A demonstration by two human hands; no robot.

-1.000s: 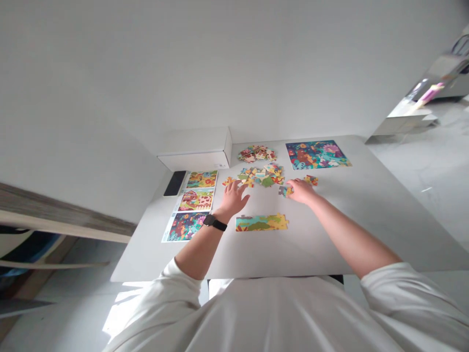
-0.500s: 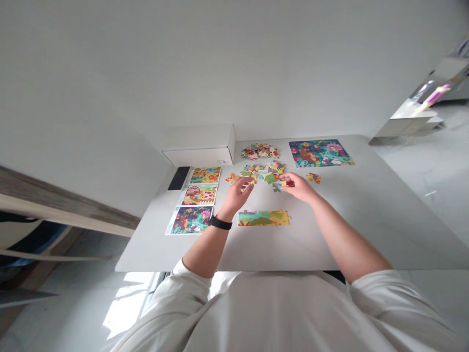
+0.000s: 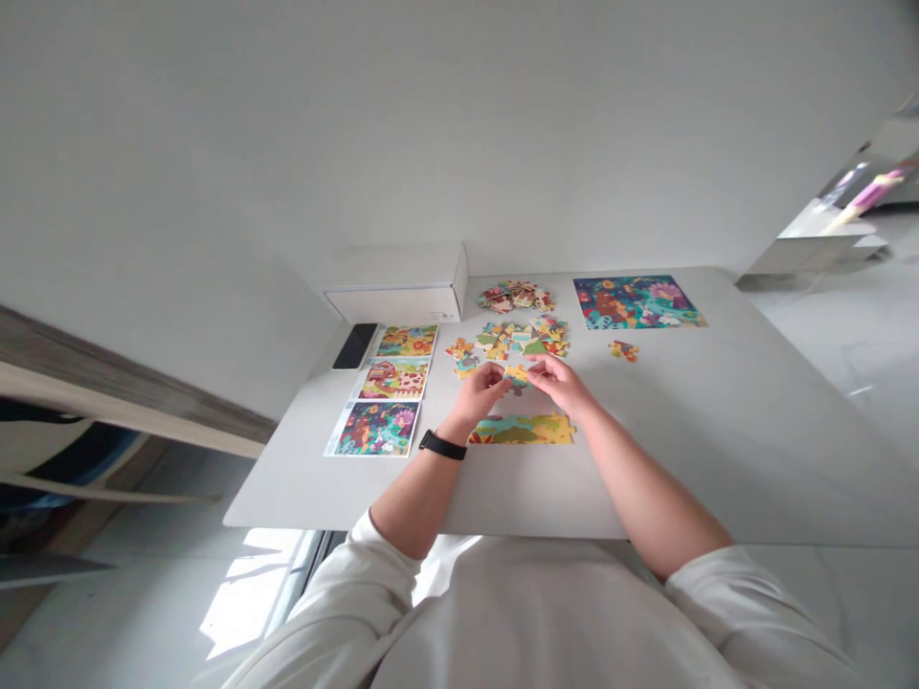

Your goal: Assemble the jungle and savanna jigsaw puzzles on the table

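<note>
Yellow piece [image 3: 516,375] just beyond the strip [image 3: 524,431]

At left, a phone [image 3: 354,346] lies beside three cards [image 3: 393,379], with a white box [image 3: 394,305] on their far side. Your left hand [image 3: 480,394] pinches the piece's left edge. Next come the near heap [image 3: 529,339] and, behind it, the far heap [image 3: 515,296]. Your right hand [image 3: 560,383] has finger and thumb closed on the piece's right edge. Rightward, you have a stray bit [image 3: 623,351] nearer and a dark-blue picture [image 3: 638,302] farther.
</note>
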